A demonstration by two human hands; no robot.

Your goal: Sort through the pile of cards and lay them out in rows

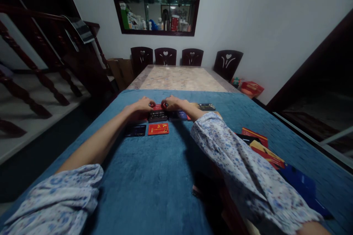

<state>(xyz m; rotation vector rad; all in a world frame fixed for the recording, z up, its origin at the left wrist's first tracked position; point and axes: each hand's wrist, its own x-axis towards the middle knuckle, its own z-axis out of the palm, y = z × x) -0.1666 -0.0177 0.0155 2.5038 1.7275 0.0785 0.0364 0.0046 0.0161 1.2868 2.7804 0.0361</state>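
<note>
Both hands reach far forward over the blue cloth, on either side of a red card [158, 107] in the back row. My left hand [144, 104] is closed, its fingertips at the card's left edge. At the right edge, my right hand [172, 102] has its fingers curled in a pinch. Directly in front of that card lie a black card [158, 116] and a dark blue card [178, 116]. Nearer to me are a black card with faint print [135, 130] and a red card with yellow print [158, 129]. Another black card [206, 107] lies beyond my right forearm.
Right of my sleeve, red, black and gold cards or packets [267, 154] overlap beside a blue packet [299, 181]. A dark object [208, 191] lies under my right arm, its kind unclear. Chairs [165, 56] line the far table end; a stair railing [35, 62] stands left.
</note>
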